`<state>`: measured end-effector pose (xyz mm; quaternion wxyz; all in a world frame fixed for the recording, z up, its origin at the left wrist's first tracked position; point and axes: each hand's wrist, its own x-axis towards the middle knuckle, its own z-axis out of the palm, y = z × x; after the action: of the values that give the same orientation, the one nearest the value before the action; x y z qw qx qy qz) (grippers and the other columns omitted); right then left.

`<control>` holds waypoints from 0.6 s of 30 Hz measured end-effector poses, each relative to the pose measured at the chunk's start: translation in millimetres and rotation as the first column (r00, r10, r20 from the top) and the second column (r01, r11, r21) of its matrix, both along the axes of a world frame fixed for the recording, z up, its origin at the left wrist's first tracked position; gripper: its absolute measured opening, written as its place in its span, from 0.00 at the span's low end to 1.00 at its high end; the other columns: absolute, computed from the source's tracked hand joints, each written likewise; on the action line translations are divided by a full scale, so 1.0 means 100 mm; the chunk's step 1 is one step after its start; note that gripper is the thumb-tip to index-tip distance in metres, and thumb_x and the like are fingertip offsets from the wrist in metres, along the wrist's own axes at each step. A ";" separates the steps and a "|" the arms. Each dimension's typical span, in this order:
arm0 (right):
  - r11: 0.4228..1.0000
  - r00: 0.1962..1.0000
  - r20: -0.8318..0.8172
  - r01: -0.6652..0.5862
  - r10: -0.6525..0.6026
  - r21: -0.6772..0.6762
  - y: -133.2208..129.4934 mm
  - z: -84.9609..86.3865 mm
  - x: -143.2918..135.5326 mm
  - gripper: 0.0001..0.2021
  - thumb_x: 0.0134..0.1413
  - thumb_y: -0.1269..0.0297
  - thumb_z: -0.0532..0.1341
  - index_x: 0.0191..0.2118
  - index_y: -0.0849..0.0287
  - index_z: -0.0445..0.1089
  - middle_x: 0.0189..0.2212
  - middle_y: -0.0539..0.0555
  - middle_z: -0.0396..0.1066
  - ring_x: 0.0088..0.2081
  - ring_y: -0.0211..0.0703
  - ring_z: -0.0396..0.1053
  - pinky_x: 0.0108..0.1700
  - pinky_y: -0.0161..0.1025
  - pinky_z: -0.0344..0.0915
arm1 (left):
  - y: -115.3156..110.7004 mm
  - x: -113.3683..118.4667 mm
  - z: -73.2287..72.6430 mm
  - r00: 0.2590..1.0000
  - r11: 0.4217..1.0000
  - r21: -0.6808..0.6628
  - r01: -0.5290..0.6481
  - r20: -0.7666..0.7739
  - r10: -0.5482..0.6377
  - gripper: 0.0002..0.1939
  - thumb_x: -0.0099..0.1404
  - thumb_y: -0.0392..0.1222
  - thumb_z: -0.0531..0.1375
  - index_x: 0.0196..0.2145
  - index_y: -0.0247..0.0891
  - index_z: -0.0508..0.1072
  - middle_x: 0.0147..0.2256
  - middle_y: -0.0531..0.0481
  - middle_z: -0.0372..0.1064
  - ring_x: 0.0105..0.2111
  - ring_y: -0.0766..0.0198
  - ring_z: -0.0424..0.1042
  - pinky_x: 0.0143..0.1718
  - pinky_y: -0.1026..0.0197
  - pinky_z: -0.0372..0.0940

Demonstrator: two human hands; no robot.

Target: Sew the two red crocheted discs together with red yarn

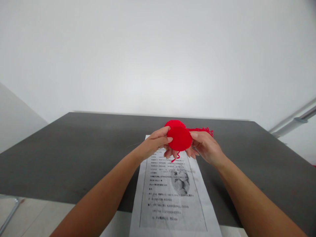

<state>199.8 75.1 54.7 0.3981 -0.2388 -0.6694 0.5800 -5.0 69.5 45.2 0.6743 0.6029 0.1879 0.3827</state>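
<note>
A round red crocheted piece point(179, 139) is held up between my two hands, above a printed paper sheet. My left hand point(159, 141) pinches its left edge, with the thumb on the front and other fingers curled beneath. On the right edge, my right hand point(203, 144) grips it between thumb and fingers. Behind it shows a second rounded red part point(174, 123); whether the two are joined I cannot tell. A short red yarn end point(176, 157) dangles below. Loose red yarn strands point(202, 130) stretch out to the right, beyond my right hand.
The printed sheet point(170, 210), with text and a dark picture, lies on the dark grey table point(86, 158) and hangs over its front edge. A white wall point(148, 59) rises behind. At far right is a grey metal tube point(293, 125).
</note>
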 end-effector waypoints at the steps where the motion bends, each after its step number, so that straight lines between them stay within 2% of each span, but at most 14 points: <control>1: 1.000 1.000 0.001 -0.007 0.007 0.005 0.00 0.00 0.00 0.26 0.60 0.47 0.56 0.19 0.62 0.69 0.14 0.53 0.68 0.15 0.35 0.59 0.17 0.35 0.50 | 0.00 0.00 0.00 1.000 1.000 0.002 0.002 -0.001 -0.002 0.19 0.66 0.45 0.59 0.50 0.30 0.67 0.26 0.46 0.75 0.20 0.67 0.68 0.21 0.65 0.59; 5: 0.999 1.000 0.017 0.015 -0.016 0.029 0.01 0.00 0.01 0.25 0.60 0.50 0.57 0.18 0.61 0.67 0.14 0.52 0.67 0.15 0.34 0.59 0.17 0.34 0.49 | 0.00 0.00 -0.02 1.000 1.000 0.015 -0.001 -0.016 0.001 0.21 0.66 0.46 0.59 0.52 0.31 0.67 0.26 0.46 0.75 0.20 0.67 0.68 0.21 0.65 0.60; 8: 0.997 0.996 0.083 0.025 -0.032 0.076 0.00 0.02 0.01 0.24 0.59 0.51 0.58 0.17 0.60 0.66 0.12 0.50 0.64 0.15 0.33 0.57 0.18 0.34 0.49 | -0.01 0.01 -0.01 0.998 0.998 0.040 -0.053 -0.028 0.055 0.18 0.65 0.47 0.61 0.47 0.32 0.71 0.26 0.48 0.73 0.21 0.68 0.67 0.23 0.65 0.61; 12: 0.978 0.973 0.222 0.015 -0.062 0.209 -0.02 0.05 0.02 0.23 0.59 0.56 0.58 0.15 0.59 0.62 0.11 0.48 0.61 0.14 0.32 0.54 0.18 0.33 0.49 | -0.05 0.06 0.07 0.982 0.979 0.073 -0.189 0.024 0.188 0.14 0.60 0.46 0.66 0.39 0.35 0.75 0.32 0.49 0.72 0.29 0.67 0.70 0.31 0.65 0.65; 14: 0.958 0.968 0.239 0.003 -0.075 0.285 -0.03 0.07 0.02 0.22 0.59 0.58 0.57 0.15 0.59 0.61 0.12 0.47 0.60 0.15 0.31 0.54 0.19 0.33 0.48 | -0.07 0.07 0.11 0.978 0.974 0.092 -0.209 0.012 0.208 0.12 0.59 0.45 0.67 0.36 0.35 0.75 0.33 0.50 0.72 0.32 0.67 0.70 0.34 0.65 0.65; 18: 0.913 0.970 0.226 -0.010 -0.090 0.407 -0.04 0.10 0.01 0.20 0.59 0.63 0.56 0.16 0.58 0.59 0.13 0.47 0.59 0.16 0.31 0.54 0.20 0.33 0.48 | -0.08 0.08 0.12 0.977 0.974 0.087 -0.210 -0.019 0.212 0.12 0.59 0.45 0.68 0.33 0.34 0.74 0.31 0.52 0.70 0.31 0.67 0.69 0.35 0.64 0.64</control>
<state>200.5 70.8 64.9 0.3668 -0.2334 -0.8130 0.3873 3.1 61.1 57.6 0.6010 0.6129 0.2439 0.4512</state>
